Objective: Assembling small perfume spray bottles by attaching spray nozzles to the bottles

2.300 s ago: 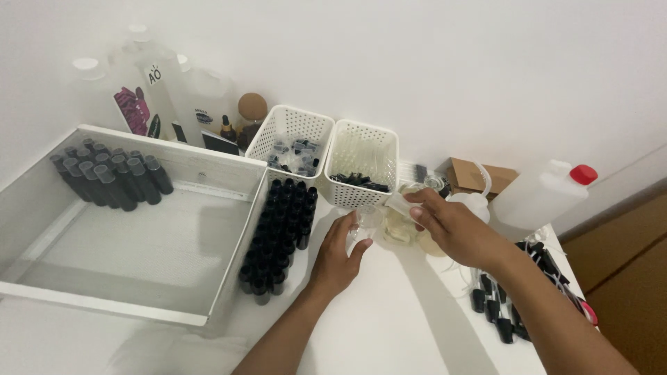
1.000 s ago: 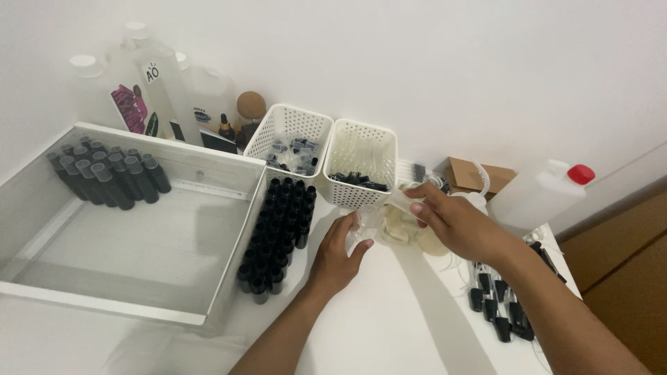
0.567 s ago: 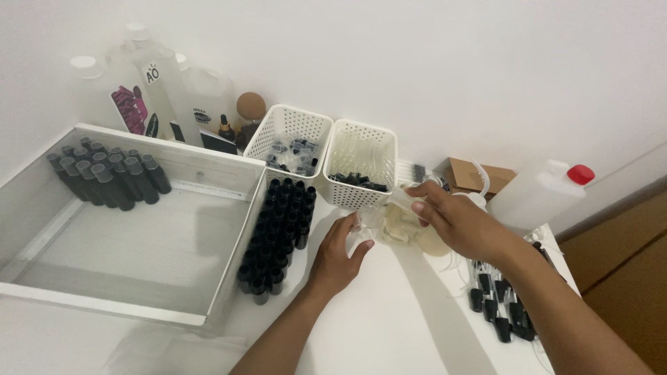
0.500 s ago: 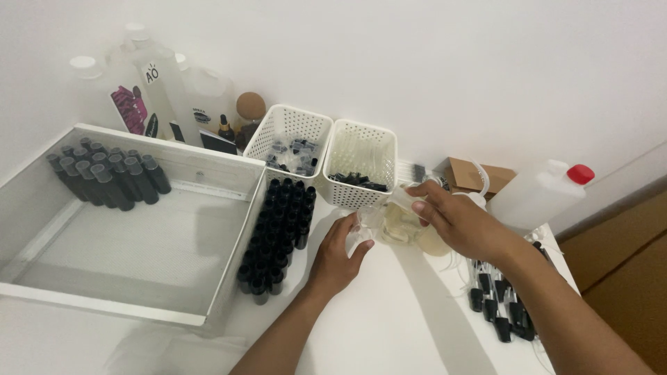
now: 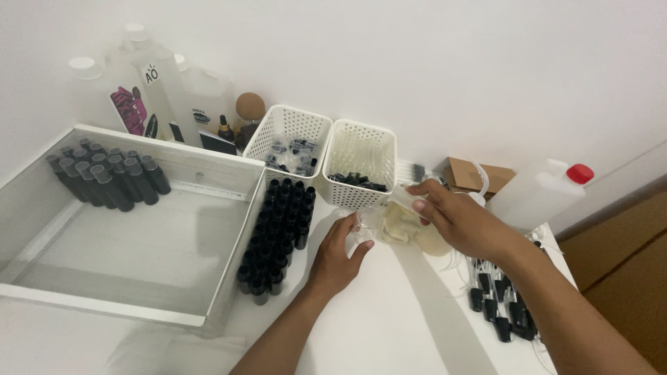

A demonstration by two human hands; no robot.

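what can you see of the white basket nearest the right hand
The white basket looks like plastic, its walls full of small holes and its top open. It stands upright by the wall, side by side with a twin basket. Small black caps lie at its bottom beneath pale clear pieces. The right hand hovers just beside its lower corner; contact cannot be told.

Matt white bench [image 5: 417,312]; perforated white plastic baskets [image 5: 361,149]; glossy dark bottles [image 5: 278,229]; translucent plastic jug [image 5: 535,194], glossy red cap; brown cardboard box [image 5: 462,173].
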